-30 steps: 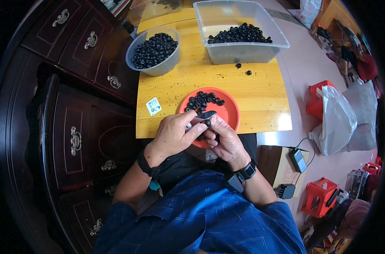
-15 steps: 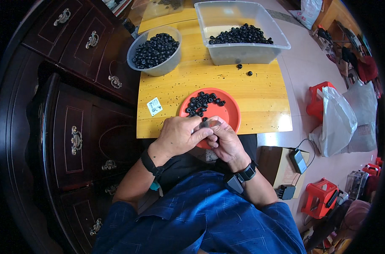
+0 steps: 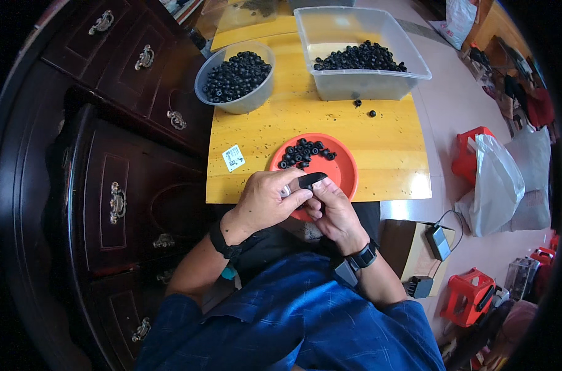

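Observation:
Both hands meet over the near side of a red round plate (image 3: 349, 179). My left hand (image 3: 262, 196) is closed around a small knife (image 3: 310, 179); its short, dark, curved blade points to the right, and a pale bit of handle shows between the fingers. My right hand (image 3: 339, 213) is closed too, thumb and fingers pinched beside the blade. What it pinches is mostly hidden; only something dark shows between the hands. Small black ring-shaped parts (image 3: 302, 150) lie in a loose heap on the far half of the plate.
On the yellow table (image 3: 380, 161) stand a round clear tub (image 3: 250, 102) and a larger rectangular clear bin (image 3: 361, 89), both holding many black parts. Two loose black parts (image 3: 372, 114) lie before the bin. A white label (image 3: 234, 158) is left of the plate. Dark drawers (image 3: 117, 204) line the left.
The knife blade has turned from shiny grey to dark as its angle shifted. Both hands stay together over the plate. The whole view has shifted slightly.

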Tool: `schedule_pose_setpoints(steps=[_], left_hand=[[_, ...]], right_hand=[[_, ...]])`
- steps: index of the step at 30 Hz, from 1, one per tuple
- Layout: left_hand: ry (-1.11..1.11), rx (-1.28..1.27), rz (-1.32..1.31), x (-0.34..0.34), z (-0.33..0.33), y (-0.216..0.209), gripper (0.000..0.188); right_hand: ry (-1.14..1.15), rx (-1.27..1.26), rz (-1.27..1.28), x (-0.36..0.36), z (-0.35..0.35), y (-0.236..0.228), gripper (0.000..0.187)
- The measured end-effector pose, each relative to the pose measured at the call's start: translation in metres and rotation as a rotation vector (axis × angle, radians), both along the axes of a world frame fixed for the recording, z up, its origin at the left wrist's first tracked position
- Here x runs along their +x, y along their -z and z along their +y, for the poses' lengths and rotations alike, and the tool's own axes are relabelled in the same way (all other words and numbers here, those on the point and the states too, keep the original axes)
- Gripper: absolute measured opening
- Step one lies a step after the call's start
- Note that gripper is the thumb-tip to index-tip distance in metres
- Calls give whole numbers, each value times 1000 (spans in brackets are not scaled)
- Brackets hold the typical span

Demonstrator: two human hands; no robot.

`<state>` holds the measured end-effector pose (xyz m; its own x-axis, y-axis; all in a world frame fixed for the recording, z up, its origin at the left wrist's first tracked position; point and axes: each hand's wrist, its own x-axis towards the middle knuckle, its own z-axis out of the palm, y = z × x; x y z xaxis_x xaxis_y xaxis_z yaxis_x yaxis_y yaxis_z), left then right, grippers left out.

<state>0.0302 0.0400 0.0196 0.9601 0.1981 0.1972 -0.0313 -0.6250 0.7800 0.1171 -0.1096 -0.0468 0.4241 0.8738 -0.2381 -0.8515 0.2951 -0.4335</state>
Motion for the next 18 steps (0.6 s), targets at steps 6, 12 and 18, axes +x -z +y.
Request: schedule_pose_setpoints(steps=[6, 12, 18], left_hand=[[17, -349, 166, -1, 8, 13, 21], [-27, -71, 291, 12, 26, 0, 18], [-493, 255, -223, 52, 87, -48, 34]], right_hand=[[-45, -3, 17, 2, -2, -4, 13], [-69, -16, 164, -2, -2, 8, 16], [-38, 43, 383, 5, -5, 5, 26]])
